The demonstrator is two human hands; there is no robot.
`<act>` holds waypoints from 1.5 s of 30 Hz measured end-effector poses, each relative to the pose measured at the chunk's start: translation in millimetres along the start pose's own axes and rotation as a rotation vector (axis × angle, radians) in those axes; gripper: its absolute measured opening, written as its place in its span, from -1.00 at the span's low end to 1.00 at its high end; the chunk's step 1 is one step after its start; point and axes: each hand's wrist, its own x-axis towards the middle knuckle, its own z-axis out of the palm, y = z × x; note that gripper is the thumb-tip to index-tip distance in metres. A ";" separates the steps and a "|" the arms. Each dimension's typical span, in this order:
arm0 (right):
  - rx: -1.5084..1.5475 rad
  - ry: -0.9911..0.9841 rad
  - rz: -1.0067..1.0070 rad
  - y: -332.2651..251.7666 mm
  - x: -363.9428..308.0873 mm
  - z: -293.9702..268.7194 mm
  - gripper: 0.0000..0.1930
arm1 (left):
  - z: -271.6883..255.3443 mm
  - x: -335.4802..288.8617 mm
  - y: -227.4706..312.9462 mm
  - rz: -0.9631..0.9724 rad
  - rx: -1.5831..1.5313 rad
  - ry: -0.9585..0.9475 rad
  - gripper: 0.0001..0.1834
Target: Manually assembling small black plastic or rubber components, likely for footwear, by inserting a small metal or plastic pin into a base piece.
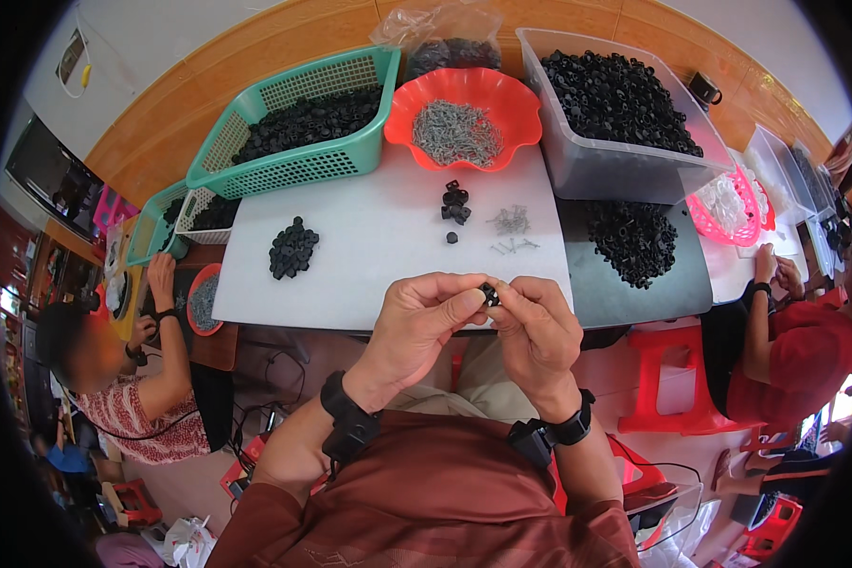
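Observation:
Between both hands, just off the table's near edge, is a small black plastic part [489, 294]. My left hand [424, 317] pinches it with thumb and index finger from the left. From the right, the thumb and fingertips of my right hand [540, 331] close on the same part, hiding much of it. Beyond the hands, a few black parts [455, 199] and a single small black piece [452, 238] lie on the white table surface [369, 237]. Loose screws [512, 221] lie right of them. A pile of black parts [294, 249] sits at the left.
At the back stand a green basket [298, 168] of black parts, a red bowl [462, 85] of screws and a clear bin [606, 170] of black parts. Another black heap [631, 243] lies on the dark table at right. Co-workers sit left [142, 398] and right [786, 369].

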 end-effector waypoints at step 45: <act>-0.029 -0.034 -0.022 -2.7 -1.1 -6.6 -0.66 | 5.4 -4.7 0.1 0.034 0.106 -0.047 -0.77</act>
